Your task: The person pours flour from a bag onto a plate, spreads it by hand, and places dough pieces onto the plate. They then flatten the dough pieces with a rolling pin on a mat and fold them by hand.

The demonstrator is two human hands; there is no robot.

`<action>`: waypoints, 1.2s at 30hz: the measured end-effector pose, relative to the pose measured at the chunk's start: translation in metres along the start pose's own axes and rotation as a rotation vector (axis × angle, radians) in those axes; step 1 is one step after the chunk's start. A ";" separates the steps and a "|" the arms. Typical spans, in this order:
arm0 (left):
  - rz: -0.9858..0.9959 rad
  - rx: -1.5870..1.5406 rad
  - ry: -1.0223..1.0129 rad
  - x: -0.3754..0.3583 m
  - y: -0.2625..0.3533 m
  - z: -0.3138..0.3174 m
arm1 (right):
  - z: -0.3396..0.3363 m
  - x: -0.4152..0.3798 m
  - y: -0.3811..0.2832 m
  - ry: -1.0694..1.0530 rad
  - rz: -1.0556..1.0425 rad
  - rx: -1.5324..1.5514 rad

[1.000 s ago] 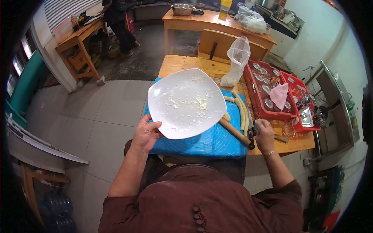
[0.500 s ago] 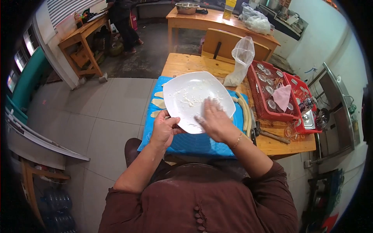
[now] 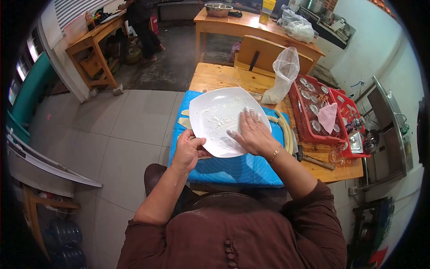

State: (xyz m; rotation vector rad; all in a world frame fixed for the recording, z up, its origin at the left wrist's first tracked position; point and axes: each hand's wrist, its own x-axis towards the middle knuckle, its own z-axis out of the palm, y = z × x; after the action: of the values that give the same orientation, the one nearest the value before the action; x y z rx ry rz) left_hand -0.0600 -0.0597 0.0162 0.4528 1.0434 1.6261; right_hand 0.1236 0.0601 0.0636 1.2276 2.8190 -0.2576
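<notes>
A white square plate (image 3: 219, 112) with white powder on it is tilted above a blue mat (image 3: 233, 170). My left hand (image 3: 190, 150) grips the plate's lower left edge, thumb on top. Flat on the right part of the plate lies my right hand (image 3: 254, 134), its fingers stretched and powdery at the tips. Pale flat dough pieces (image 3: 184, 122) show on the mat left of the plate, partly hidden by it. Long dough strips (image 3: 285, 130) lie at the mat's right side. Behind the plate stands a clear plastic bag (image 3: 282, 80) with white powder in its bottom.
Red crates (image 3: 309, 130) with glass jars and a pink cloth (image 3: 328, 117) stand on the right of the wooden table (image 3: 215, 76). A wooden-handled tool (image 3: 317, 162) lies near its front. Farther back, a person (image 3: 142, 27) stands by a side table (image 3: 95, 42).
My right hand has slid slightly right and up over the plate, its fingers now sharper in view. The plate has dropped slightly in view, while the table and mat appear shifted right.
</notes>
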 end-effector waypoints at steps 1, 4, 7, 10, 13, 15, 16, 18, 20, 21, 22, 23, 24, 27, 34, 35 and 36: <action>-0.001 0.012 -0.018 0.002 -0.001 0.000 | 0.014 0.008 0.000 -0.001 0.002 0.001; -0.003 -0.012 -0.008 0.009 -0.002 0.000 | 0.022 0.012 -0.027 0.082 -0.183 0.150; -0.014 -0.057 -0.005 0.018 0.004 -0.008 | 0.021 0.004 -0.034 0.021 -0.440 0.263; -0.012 -0.037 0.062 0.023 0.014 -0.014 | 0.008 -0.011 -0.024 -0.033 -0.502 0.199; -0.029 0.019 0.070 0.028 0.015 -0.021 | 0.002 -0.004 -0.008 -0.068 -0.418 0.063; -0.044 0.026 0.021 0.034 0.013 -0.021 | 0.005 0.012 0.004 -0.006 -0.151 -0.068; -0.050 0.033 -0.025 0.036 0.012 -0.020 | 0.006 0.021 0.007 -0.010 -0.145 -0.068; -0.074 0.029 -0.064 0.038 0.010 -0.014 | 0.008 0.040 0.002 0.022 -0.098 0.018; -0.095 0.029 -0.099 0.043 0.008 -0.011 | 0.014 0.050 -0.011 0.014 -0.179 0.053; -0.113 0.052 -0.115 0.048 0.005 -0.011 | 0.015 0.054 -0.020 0.007 -0.262 0.088; -0.131 0.075 -0.131 0.051 0.005 -0.013 | 0.015 0.054 -0.029 0.006 -0.336 0.058; -0.132 0.074 -0.127 0.052 0.005 -0.015 | 0.013 0.051 -0.036 0.004 -0.339 0.060; -0.126 0.032 -0.111 0.054 0.006 -0.016 | 0.011 0.046 -0.044 -0.013 -0.384 0.130; -0.110 -0.021 -0.122 0.056 0.014 -0.023 | 0.006 0.025 -0.050 -0.032 -0.469 0.206; -0.051 0.010 -0.022 0.054 0.020 -0.020 | 0.007 0.003 -0.023 0.047 -0.357 0.059; -0.027 -0.008 -0.006 0.055 0.019 -0.016 | 0.010 0.004 -0.020 0.115 -0.282 0.043; -0.028 -0.007 -0.013 0.057 0.015 -0.013 | 0.013 0.006 -0.026 0.126 -0.278 0.060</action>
State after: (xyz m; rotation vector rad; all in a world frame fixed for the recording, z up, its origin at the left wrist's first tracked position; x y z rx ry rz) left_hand -0.0974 -0.0127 0.0093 0.4415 1.0295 1.5992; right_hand 0.1004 0.0449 0.0536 0.8867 3.1114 -0.2890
